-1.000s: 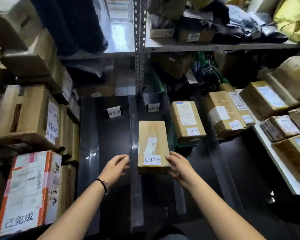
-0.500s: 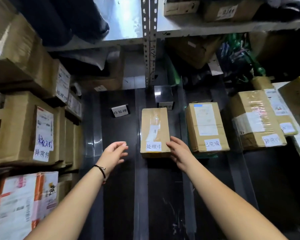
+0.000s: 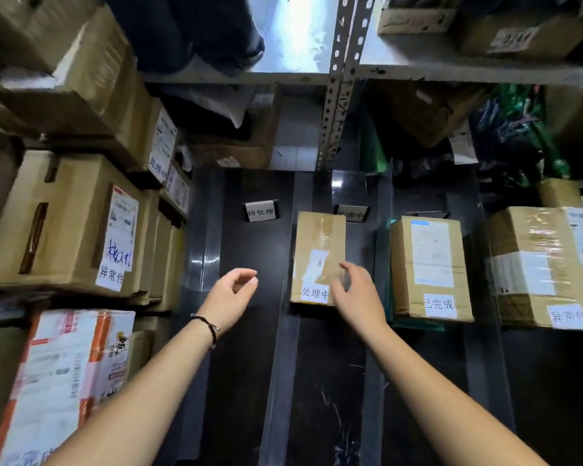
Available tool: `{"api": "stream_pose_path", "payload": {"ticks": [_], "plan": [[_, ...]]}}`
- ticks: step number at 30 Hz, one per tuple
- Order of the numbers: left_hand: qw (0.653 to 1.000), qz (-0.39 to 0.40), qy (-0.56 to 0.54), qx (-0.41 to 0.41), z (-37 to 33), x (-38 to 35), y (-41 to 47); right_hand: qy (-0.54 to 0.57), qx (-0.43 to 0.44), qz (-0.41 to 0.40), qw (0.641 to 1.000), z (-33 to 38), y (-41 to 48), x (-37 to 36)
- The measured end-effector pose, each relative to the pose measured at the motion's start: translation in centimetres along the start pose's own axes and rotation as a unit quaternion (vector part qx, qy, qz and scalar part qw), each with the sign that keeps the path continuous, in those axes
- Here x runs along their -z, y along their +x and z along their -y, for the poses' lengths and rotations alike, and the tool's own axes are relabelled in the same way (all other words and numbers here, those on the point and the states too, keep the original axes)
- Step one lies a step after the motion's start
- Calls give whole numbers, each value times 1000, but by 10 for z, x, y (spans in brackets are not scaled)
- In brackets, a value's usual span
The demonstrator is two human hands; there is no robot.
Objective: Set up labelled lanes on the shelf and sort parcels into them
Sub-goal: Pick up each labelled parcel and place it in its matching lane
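Right hand (image 3: 354,294): fingers loosely curled and slightly spread, clasping nothing. It sits at the near right corner of the brown parcel (image 3: 318,250); the fingertips are blurred, so I cannot tell whether they touch the cardboard.

Left hand (image 3: 231,297): likewise relaxed and empty, thumb and fingers half curled. It hovers over the dark shelf (image 3: 243,398) just left of the parcel, with a dark bracelet (image 3: 206,325) at its wrist.

The parcel lies flat in the second lane. Its near-end sticker (image 3: 314,292) reads 处理中, and its far end is close in front of a small lane sign (image 3: 352,214) that seems to bear the same words. The lane to the left shows only its own sign (image 3: 261,211), 待处理.

To the right, past a clear divider (image 3: 381,237), lie a parcel marked 已完成 (image 3: 429,264) and then one marked 异常件 (image 3: 532,264). Stacked cartons (image 3: 58,223) stand at the left.

Judgement: this parcel looks correctly placed, and the step in hand reads as letting go. The next move calls for drawing both my hands clear without nudging the box. I then take another carton and match its sticker to a lane sign.
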State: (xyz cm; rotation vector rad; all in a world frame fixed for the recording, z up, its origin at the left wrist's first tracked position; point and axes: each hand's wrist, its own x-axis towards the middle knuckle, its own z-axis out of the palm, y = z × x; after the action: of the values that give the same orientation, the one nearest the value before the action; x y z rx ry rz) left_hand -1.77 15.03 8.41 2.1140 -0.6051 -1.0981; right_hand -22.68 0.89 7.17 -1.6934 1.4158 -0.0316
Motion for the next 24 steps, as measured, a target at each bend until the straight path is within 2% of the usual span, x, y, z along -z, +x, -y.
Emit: {"api": "stream_pose_path", "payload": {"ticks": [2, 5, 9, 16, 24], "plan": [[997, -4, 69, -46, -3, 0, -8, -88, 78, 17, 993, 13, -12, 2], [983, -16, 151, -103, -9, 1, -28, -194, 150, 51, 968, 30, -31, 2], [969, -63, 195, -137, -12, 8, -67, -252, 243, 57, 935, 53, -65, 1], [953, -218, 169, -124, -7, 33, -166, -224, 389, 67, 891, 89, -140, -10], [912, -366, 152, -102, 14, 86, -286, -174, 524, 117, 826, 144, -242, -38]]}}
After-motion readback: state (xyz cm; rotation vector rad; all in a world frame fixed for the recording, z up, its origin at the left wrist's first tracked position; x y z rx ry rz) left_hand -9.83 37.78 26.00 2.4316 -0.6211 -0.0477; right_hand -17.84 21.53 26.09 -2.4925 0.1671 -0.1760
